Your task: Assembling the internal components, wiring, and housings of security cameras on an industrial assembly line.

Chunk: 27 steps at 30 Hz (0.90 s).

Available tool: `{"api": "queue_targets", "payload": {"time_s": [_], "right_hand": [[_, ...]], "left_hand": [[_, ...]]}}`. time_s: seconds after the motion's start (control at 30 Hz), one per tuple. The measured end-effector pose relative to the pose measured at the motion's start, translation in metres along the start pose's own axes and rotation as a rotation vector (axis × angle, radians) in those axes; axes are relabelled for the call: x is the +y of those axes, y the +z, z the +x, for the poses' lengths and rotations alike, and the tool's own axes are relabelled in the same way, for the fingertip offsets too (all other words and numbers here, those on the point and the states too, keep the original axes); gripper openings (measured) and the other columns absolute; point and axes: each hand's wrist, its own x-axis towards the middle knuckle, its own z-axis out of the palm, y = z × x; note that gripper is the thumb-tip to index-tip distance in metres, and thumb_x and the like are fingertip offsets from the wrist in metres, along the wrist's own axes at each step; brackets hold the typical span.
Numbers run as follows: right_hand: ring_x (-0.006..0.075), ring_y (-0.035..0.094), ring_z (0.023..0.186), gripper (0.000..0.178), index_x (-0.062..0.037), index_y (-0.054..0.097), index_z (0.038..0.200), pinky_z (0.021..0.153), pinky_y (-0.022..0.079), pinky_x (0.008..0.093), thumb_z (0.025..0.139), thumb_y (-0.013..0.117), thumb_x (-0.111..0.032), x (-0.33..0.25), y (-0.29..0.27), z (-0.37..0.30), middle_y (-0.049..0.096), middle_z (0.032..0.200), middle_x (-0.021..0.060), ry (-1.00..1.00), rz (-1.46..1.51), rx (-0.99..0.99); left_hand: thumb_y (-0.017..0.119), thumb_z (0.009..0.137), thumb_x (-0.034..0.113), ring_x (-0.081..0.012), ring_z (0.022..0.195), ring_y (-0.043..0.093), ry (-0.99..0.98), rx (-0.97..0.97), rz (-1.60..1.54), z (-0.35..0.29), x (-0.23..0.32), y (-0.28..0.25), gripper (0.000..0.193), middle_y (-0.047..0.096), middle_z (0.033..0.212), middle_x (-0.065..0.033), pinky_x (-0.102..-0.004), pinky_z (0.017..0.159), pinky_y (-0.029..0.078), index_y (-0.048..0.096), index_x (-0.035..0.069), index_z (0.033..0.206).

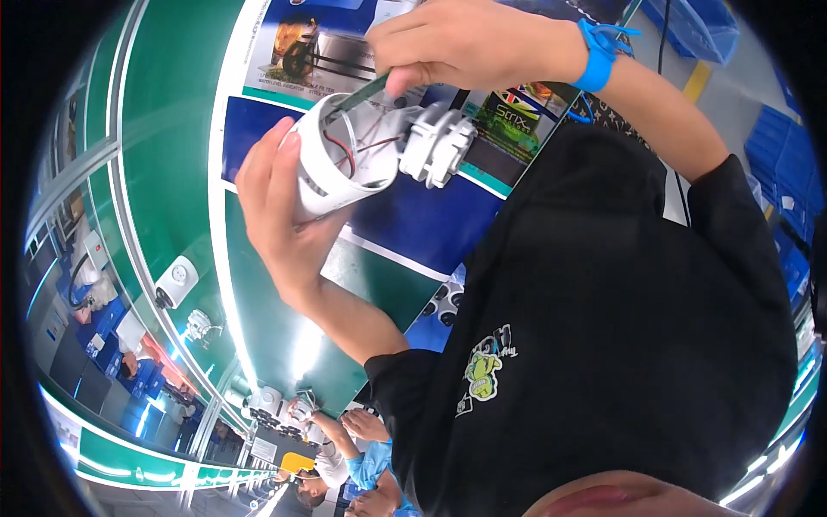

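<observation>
My left hand point(284, 215) is wrapped around a white cylindrical housing point(332, 191), tilted with its open end toward the right. Red and dark wires point(351, 153) show inside it. Above the opening, my right hand point(457, 43) wears a blue wristband and pinches a thin dark green strip point(362, 93), whose lower end reaches the housing's rim. I cannot make out whether the strip is a circuit board. Just beside the open end hangs a ribbed white plastic part point(438, 145), slightly blurred; wires appear to run from it into the housing.
Printed sheets point(431, 220) lie under my hands on the green table point(345, 276). Farther left stand a white device point(177, 282) and a loose white part point(198, 325). At the bottom, a co-worker in blue point(370, 465) handles white parts. Blue bins point(780, 164) are at the right.
</observation>
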Motion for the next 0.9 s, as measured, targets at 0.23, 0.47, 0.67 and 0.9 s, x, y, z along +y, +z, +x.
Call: {"api": "queue_targets", "payload": {"time_s": [0.23,0.47,0.67,0.9], "right_hand": [[0.0244,0.061,0.076,0.022,-0.0022,0.065,0.095,0.068,0.049,0.033,0.083,0.068,-0.021,0.016,0.054,0.013,0.064,0.083,0.01,0.256,0.321,0.008],[0.0288,0.062,0.071,0.02,-0.0013,0.066,0.092,0.064,0.048,0.0342,0.082,0.068,-0.019,0.024,0.056,0.016,0.065,0.079,0.012,0.23,0.168,0.145],[0.0219,0.06,0.101,0.041,-0.0028,0.058,0.118,0.084,0.047,0.0317,0.088,0.064,-0.031,0.018,0.035,-0.033,0.062,0.111,0.0117,0.505,0.364,0.224],[0.0284,0.045,0.123,0.067,-0.003,0.045,0.132,0.099,0.039,0.0359,0.077,0.073,-0.03,-0.03,0.03,-0.049,0.044,0.134,0.0143,0.487,0.177,0.381]], "left_hand": [[0.085,0.042,0.006,-0.0336,0.107,0.055,0.043,-0.047,-0.028,-0.002,-0.003,0.011,0.081,0.059,0.12,-0.0138,-0.0405,0.09,0.045,0.059,0.008,0.118],[0.085,0.044,0.006,-0.0337,0.108,0.055,0.015,0.0,-0.028,0.003,-0.016,0.023,0.08,0.059,0.12,-0.0141,-0.0409,0.091,0.044,0.059,0.006,0.119],[0.088,0.043,0.005,-0.0329,0.112,0.054,-0.028,0.057,-0.091,0.001,-0.032,0.041,0.092,0.056,0.124,-0.0162,-0.0404,0.095,0.045,0.05,0.006,0.127],[0.091,0.045,0.01,-0.0334,0.112,0.055,-0.109,0.091,-0.234,0.008,-0.043,0.049,0.095,0.055,0.124,-0.0175,-0.0415,0.094,0.046,0.048,0.006,0.13]]}}
